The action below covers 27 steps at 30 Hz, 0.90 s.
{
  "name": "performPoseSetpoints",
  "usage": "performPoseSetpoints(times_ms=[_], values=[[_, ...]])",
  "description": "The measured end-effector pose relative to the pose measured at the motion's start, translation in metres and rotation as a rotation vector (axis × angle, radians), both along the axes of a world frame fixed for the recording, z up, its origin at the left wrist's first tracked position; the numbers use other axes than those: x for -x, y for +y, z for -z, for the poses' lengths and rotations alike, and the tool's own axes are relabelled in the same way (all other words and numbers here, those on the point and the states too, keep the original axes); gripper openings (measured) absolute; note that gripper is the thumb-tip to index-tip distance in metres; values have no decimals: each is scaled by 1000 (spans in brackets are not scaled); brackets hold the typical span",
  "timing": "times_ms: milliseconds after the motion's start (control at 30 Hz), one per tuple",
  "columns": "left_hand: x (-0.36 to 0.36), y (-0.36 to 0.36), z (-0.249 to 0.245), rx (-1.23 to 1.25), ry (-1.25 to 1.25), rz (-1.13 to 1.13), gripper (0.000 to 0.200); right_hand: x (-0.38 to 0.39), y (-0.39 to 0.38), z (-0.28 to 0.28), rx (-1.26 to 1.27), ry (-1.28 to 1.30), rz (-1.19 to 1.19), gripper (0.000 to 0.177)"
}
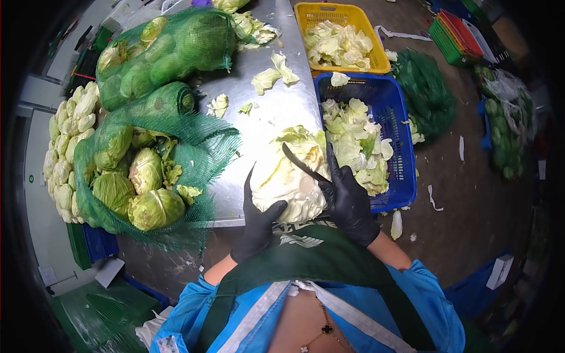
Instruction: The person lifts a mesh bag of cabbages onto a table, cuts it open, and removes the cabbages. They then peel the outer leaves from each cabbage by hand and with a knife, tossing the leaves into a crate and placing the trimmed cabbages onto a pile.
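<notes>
A pale, stripped cabbage (279,182) sits at the metal table's near edge, its round cut stem end facing up toward the right. My left hand (259,217), in a black glove, wraps the cabbage's left side with the thumb over its near face. A knife with a curved dark blade (299,161) lies across the top of the cabbage. My right hand (352,203), also gloved in black, grips this knife, its handle mostly hidden by the palm. Its forefinger points away from me along the cabbage's right side.
Green net sacks of cabbages (132,182) lie on the left of the metal table (232,156), beside stacked pale cabbages (70,135). Right of the table stand a blue crate (401,141) and a yellow crate (376,44), both holding loose leaves. Leaf scraps litter the table and floor.
</notes>
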<state>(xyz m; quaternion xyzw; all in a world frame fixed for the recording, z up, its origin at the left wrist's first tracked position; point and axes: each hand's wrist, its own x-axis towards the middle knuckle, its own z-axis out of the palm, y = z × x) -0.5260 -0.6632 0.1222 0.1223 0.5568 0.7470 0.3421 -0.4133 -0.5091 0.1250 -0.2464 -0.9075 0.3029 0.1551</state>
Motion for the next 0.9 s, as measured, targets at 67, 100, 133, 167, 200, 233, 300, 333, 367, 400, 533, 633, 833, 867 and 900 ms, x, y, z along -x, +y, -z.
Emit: performPoseSetpoints(times_ms=[67, 100, 133, 167, 200, 233, 300, 333, 367, 400, 533, 633, 833, 867, 900], values=[[-7, -8, 6, 3, -40, -1, 86, 0, 11, 9, 61, -3, 152, 55], [-11, -17, 15, 40, 37, 56, 86, 3, 18, 9, 125, -4, 301, 51], [-12, -22, 22, 76, 117, 115, 86, 3, 25, 1, 83, 31, 292, 49], [-14, -20, 20, 79, 112, 117, 86, 1, 22, -4, 85, 26, 294, 49], [-17, -16, 17, 25, 3, 62, 86, -2, 15, -7, 103, 53, 215, 49], [-16, -12, 16, -32, -100, 8, 86, -4, 11, -11, 116, 88, 136, 50], [-12, -9, 9, -39, -57, -9, 85, -10, 7, -8, 57, 174, 30, 57], [-12, -8, 4, -57, -77, -26, 86, -14, 3, -10, 59, 89, 2, 58], [-12, -7, 0, -75, -96, -42, 86, -16, 0, -13, 60, 5, -26, 59], [-12, -8, 3, -73, -94, -39, 86, -17, -3, -11, 61, 7, -23, 59], [-15, -10, 10, -47, -11, 7, 87, -20, -9, -9, 37, -104, -48, 61], [-16, -10, 11, -32, 20, 22, 89, -23, -11, -9, 53, -107, -15, 60], [-22, -12, 6, 3, 102, 66, 91, -15, 17, -2, 118, 11, 323, 55], [-24, -14, 3, 35, 159, 120, 92, -18, 16, -4, 105, 28, 241, 55], [-24, -13, 5, 34, 162, 123, 92, -18, 18, -7, 85, 53, 158, 54]])
